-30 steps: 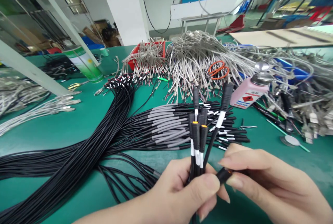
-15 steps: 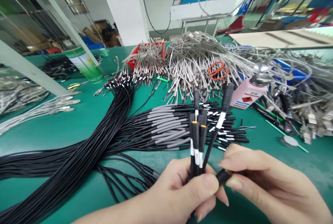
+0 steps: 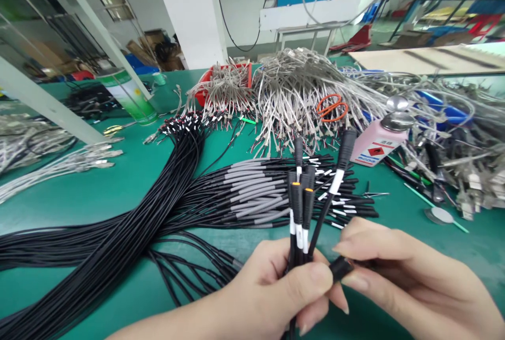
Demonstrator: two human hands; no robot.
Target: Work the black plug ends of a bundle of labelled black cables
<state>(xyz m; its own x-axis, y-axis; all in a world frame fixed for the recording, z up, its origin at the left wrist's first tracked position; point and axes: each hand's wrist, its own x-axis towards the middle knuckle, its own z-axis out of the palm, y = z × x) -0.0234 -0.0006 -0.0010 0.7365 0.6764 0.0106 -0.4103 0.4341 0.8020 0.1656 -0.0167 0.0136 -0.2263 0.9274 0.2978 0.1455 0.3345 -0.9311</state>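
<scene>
Black connector cables [image 3: 302,208], several gathered upright in left hand [image 3: 272,290], fist clamped round them above near edge of green tabletop [image 3: 118,192]. Right hand [image 3: 398,277] pinches one more black connector [image 3: 340,268], tip touching bunch. Many black cables [image 3: 158,208] lie ungathered across tabletop middle. Grey cable heap [image 3: 300,92], pink bottle [image 3: 374,142] toward far edge.

Left hand [image 3: 272,290] sat low centre, right hand [image 3: 398,277] just right of it, thumbs touching. Held cable bunch [image 3: 302,208] stood upright from left hand, before cable fan [image 3: 252,195] lying on table [image 3: 79,192]. Long cable bundle [image 3: 130,235] ran left of fan. Wire heap [image 3: 300,90] lay behind fan; bottle [image 3: 376,140] right of heap; can [image 3: 128,98] stood far left behind.
</scene>
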